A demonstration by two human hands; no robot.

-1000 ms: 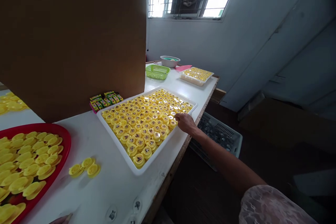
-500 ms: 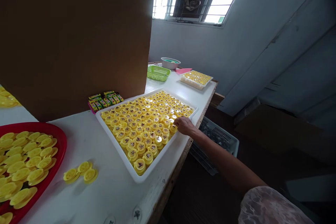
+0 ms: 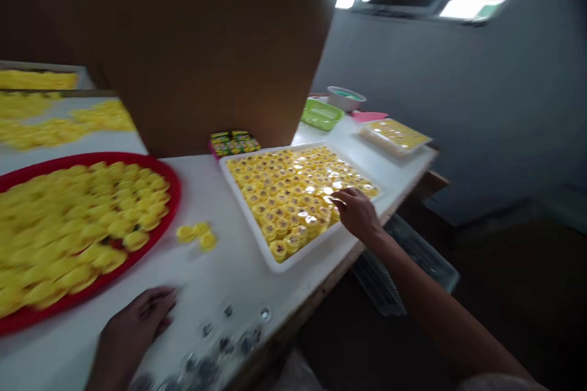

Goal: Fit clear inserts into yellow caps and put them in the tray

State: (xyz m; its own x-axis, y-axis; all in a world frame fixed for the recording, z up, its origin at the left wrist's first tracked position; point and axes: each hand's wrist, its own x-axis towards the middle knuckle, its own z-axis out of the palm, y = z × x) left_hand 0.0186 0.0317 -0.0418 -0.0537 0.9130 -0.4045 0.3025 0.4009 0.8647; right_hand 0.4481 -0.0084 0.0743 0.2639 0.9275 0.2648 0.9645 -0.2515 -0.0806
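My right hand (image 3: 356, 212) is over the near right edge of a white tray (image 3: 254, 231), its fingers pinched together. Whatever lies at those fingertips is too blurred to make out. Rows of small round yellow plastic pieces (image 3: 284, 195), with dark pictures on top, fill the tray. My left hand (image 3: 137, 327) is low over the white table, fingers curled and pressed together; a faint clear shape shows at the tips. Just right of it lie several small clear round pieces with dark centres (image 3: 224, 342). A few loose yellow pieces (image 3: 200, 233) lie between the hands.
A large red tray (image 3: 173, 186) of yellow discs stands at left. Behind the white tray are a tall brown board (image 3: 206, 49) and small printed boxes (image 3: 233, 143). Farther back are a green basket (image 3: 321, 115), a bowl (image 3: 346, 99) and another filled tray (image 3: 397, 136).
The view has swung left and down, so the scene has moved right. My left hand and the clear pieces have come into view. My right hand stays at the white tray's near edge.
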